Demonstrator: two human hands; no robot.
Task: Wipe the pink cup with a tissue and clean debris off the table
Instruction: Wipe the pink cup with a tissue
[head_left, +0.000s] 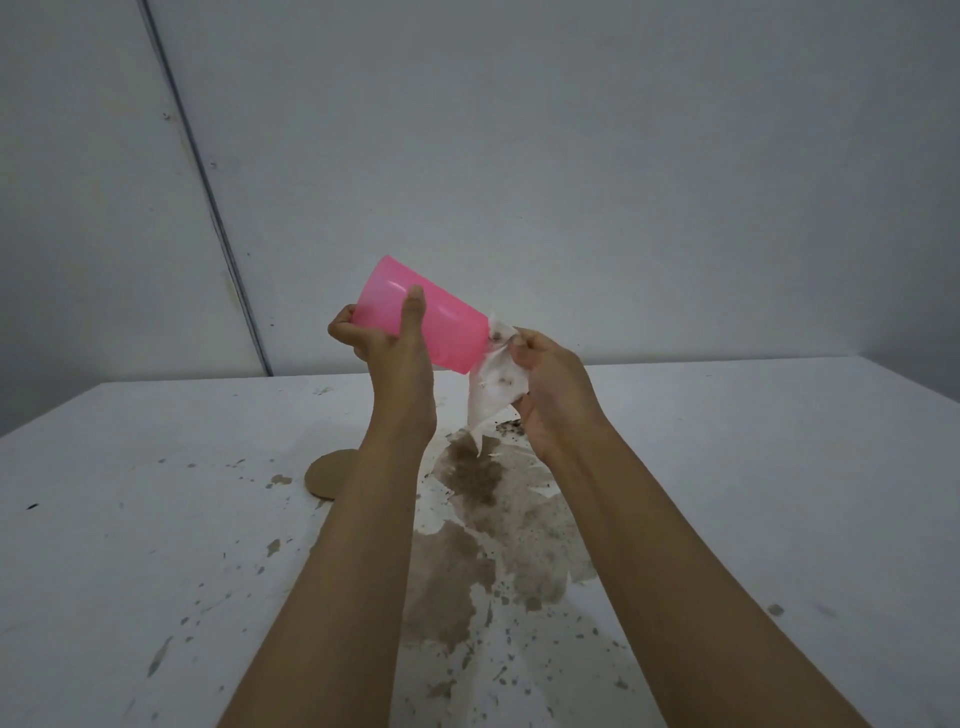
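Note:
My left hand (387, 338) grips the pink cup (447, 322) above the table, tilted so its mouth faces down and right. A white tissue (493, 384) with brown stains is pinched in my right hand (550, 389) and pushed against the cup's mouth, its tail hanging toward the table. Below the hands a wet brown spill (488, 525) with dark specks of debris spreads over the white table (156, 545).
A round brown disc (327, 475) lies on the table left of my left forearm. Small brown splashes dot the surface to the left and front. A white wall stands behind the table's far edge; the table's right corner is at the far right.

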